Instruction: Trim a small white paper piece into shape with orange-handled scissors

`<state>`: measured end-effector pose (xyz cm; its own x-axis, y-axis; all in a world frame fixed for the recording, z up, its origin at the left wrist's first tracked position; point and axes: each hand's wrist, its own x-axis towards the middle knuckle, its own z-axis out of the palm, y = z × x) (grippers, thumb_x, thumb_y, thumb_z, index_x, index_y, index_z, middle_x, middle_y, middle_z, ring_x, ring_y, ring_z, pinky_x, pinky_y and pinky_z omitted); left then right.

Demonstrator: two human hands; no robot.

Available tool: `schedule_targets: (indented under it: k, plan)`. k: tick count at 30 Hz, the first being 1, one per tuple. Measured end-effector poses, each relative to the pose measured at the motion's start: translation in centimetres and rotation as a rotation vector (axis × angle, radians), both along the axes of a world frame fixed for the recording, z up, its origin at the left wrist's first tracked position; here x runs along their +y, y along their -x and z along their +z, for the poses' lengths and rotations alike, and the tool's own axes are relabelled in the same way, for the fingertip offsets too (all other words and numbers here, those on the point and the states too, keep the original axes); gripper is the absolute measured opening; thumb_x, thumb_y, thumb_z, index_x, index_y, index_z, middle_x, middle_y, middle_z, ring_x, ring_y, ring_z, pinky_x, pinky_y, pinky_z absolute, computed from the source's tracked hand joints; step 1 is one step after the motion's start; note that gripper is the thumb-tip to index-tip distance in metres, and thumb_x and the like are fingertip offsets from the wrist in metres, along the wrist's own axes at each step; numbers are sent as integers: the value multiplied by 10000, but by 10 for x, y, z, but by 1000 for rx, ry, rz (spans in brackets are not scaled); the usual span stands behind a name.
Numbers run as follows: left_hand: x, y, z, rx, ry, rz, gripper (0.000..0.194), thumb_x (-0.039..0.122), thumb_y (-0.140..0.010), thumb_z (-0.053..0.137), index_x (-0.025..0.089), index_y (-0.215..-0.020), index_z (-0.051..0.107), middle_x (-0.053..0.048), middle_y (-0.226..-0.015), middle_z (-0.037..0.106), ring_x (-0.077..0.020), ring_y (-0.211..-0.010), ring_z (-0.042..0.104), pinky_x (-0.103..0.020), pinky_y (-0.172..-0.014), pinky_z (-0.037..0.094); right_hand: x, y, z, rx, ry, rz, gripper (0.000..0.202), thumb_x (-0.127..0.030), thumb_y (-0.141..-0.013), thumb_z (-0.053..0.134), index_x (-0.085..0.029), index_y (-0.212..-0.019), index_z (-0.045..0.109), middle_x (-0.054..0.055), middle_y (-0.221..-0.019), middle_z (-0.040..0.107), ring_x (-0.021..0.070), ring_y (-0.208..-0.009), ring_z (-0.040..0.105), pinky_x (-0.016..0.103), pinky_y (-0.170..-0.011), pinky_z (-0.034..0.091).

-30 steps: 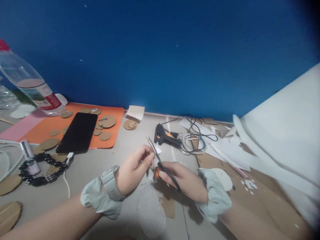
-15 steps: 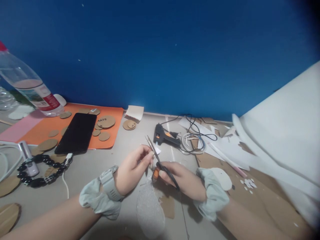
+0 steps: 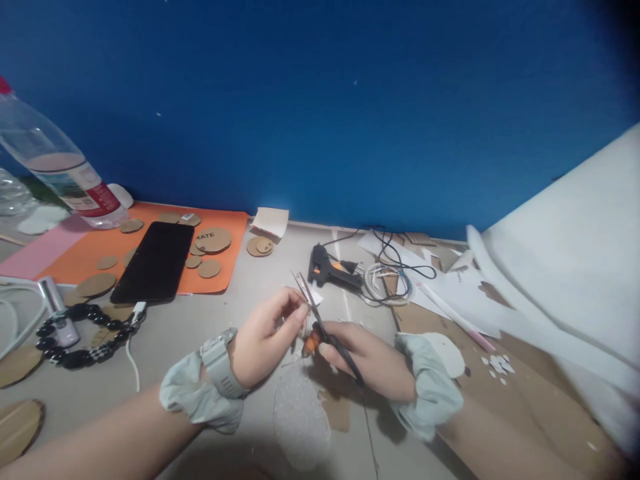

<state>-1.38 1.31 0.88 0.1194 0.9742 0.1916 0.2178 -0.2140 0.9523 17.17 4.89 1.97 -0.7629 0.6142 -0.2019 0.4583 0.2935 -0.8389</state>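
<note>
Between the orange sheet (image 3: 231,263) and the glue gun (image 3: 331,272), bare bench (image 3: 253,283) gives passage; rightward, coiled cords (image 3: 387,283) and paper (image 3: 463,297) block the way.

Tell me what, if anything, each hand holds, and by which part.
The right hand holds the scissors by the handles. The left hand has its fingertips close together beside the blades; whether they grip anything cannot be told.

We are slanting our left forearm (image 3: 115,433) and right forearm (image 3: 505,433) inward. We are curling our left hand (image 3: 267,333), thumb apparently pressing the index finger, though the fingertips look blurry. We are bending our right hand (image 3: 367,357) closed nearby.
</note>
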Motion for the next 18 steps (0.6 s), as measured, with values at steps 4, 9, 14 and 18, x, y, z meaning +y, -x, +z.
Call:
schedule_targets:
  k: [4,9,14,18]
  plan:
    - [0,1,0,6,1,2,145,232,-939,414,171,-840,499,4,-769,529,-129,-721,507,-265,-711,415,-1,0,-2,14,-4,-4,378,-496,-927,405,-158,-875,567,17,-763,581,160,-703,526,269,-678,416]
    - [0,0,0,8,18,4,148,239,-940,410,174,-837,495,5,-762,526,-131,-714,501,-272,-705,413,-1,-1,-4,34,-2,-10,404,-526,-920,401,-158,-852,552,10,-754,565,153,-691,507,257,-649,405]
    - [0,-1,0,5,22,7,147,243,-943,405,176,-848,495,4,-766,525,-130,-710,496,-269,-698,414,-1,0,-4,17,-7,-32,413,-541,-916,397,-163,-822,533,8,-744,563,150,-683,506,253,-636,396]
    - [0,0,0,-1,23,9,151,246,-947,402,179,-846,492,5,-764,520,-131,-711,496,-270,-702,415,-3,0,-2,15,9,-36,421,-541,-922,382,-163,-828,540,9,-736,553,152,-682,501,259,-644,402]
